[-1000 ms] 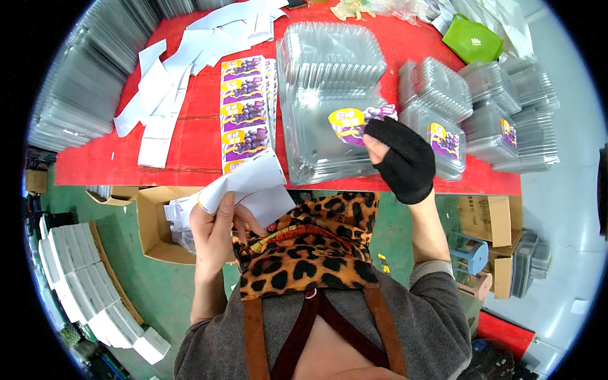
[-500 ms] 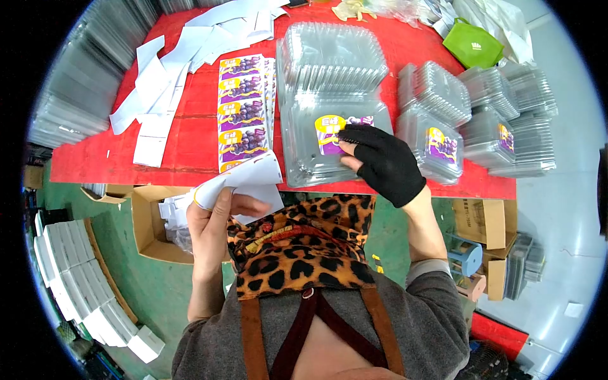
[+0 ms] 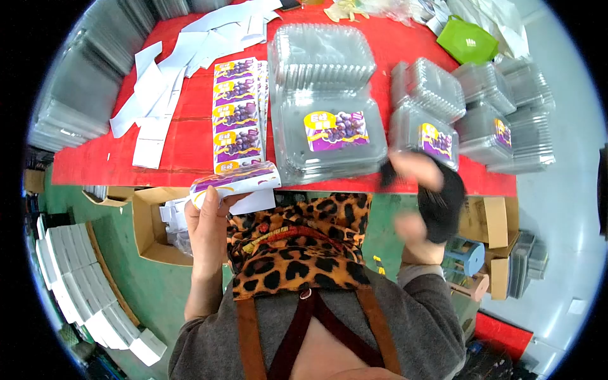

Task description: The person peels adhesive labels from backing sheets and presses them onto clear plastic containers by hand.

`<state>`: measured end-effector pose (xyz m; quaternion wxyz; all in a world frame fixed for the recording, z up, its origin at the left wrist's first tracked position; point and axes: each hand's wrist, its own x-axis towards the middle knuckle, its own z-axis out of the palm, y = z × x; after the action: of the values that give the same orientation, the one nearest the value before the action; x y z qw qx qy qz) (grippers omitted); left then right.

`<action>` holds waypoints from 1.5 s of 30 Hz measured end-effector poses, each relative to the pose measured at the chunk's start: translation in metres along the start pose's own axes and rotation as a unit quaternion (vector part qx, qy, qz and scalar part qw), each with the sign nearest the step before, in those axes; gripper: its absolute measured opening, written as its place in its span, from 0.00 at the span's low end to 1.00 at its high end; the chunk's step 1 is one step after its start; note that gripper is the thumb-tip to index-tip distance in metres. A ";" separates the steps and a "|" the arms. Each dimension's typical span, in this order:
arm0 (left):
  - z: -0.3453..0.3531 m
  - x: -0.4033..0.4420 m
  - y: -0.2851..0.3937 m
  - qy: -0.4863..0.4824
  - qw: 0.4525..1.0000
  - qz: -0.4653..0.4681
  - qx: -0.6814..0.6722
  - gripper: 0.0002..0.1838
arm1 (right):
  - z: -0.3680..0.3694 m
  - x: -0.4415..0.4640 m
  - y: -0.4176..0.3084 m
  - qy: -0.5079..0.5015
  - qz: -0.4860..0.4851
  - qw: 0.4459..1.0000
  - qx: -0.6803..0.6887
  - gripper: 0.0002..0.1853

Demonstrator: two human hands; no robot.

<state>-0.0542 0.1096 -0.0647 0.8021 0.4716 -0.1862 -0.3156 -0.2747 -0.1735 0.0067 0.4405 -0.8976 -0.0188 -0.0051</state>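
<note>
My left hand (image 3: 209,218) is closed on the near end of a curled label sheet (image 3: 244,182) at the table's front edge, its thumb on top. Beyond the curl lies a strip of grape labels (image 3: 237,114). A clear plastic clamshell box (image 3: 291,152) sits to the right, with a purple and yellow grape label (image 3: 337,130) flat on its lid. My right hand (image 3: 437,196), in a black fingerless glove, is smeared by motion at the table edge. It is apart from that box and just in front of a smaller labelled box (image 3: 411,136); its grip is unreadable.
More clear box stacks (image 3: 484,85) stand on the right of the red table (image 3: 196,120), and tall ones (image 3: 79,82) at far left. White backing strips (image 3: 152,88) lie back left. A green bag (image 3: 467,41) is back right. Cardboard boxes (image 3: 149,221) sit below.
My right hand has left the label on the large box and swung right and toward me, uncovering the whole label. The sheet in my left hand has rolled, showing its printed side.
</note>
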 end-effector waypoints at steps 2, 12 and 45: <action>-0.007 -0.002 -0.006 0.014 1.000 0.008 0.026 0.15 | 0.001 -0.031 -0.026 -0.115 -0.024 0.984 0.136 0.24; 0.012 -0.015 0.000 -0.009 0.984 -0.031 0.174 0.12 | 0.041 0.054 -0.100 0.235 -0.591 0.736 0.231 0.10; 0.024 -0.011 0.004 0.038 0.976 0.041 0.211 0.12 | 0.013 -0.010 -0.027 0.344 0.014 0.937 0.052 0.23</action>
<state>-0.0748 0.1035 -0.0495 0.7035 0.6336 -0.2371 -0.2177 -0.2856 -0.1472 0.0202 0.4662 -0.8168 0.1466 -0.3067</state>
